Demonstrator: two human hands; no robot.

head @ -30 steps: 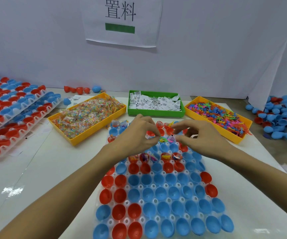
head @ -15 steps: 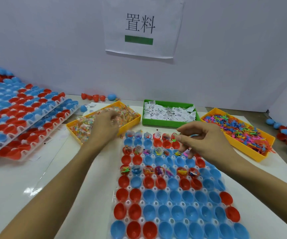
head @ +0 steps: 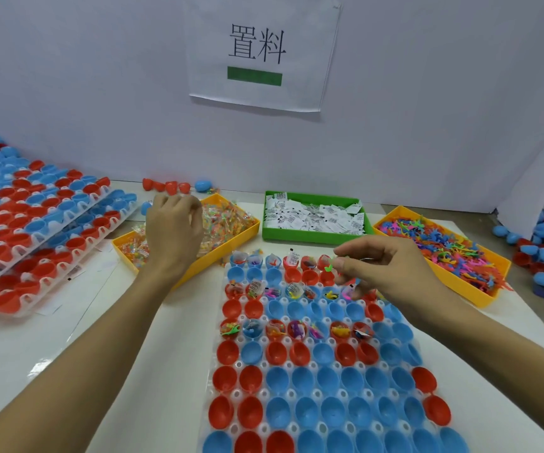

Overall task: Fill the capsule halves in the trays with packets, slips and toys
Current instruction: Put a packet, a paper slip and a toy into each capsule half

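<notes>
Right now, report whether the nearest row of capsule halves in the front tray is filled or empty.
Empty: the nearest capsule halves in the front tray show only bare red and blue interiors.

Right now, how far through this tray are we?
Done: three alternate far rows of the tray look filled. In hand: the right hand pinches a green toy; the left hand reaches into the packet bin. Left: the near rows of halves sit empty.

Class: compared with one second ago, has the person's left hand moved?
Yes. The left hand has left the capsule tray, where it met the right hand, and gone left and away to the yellow packet bin.
</notes>
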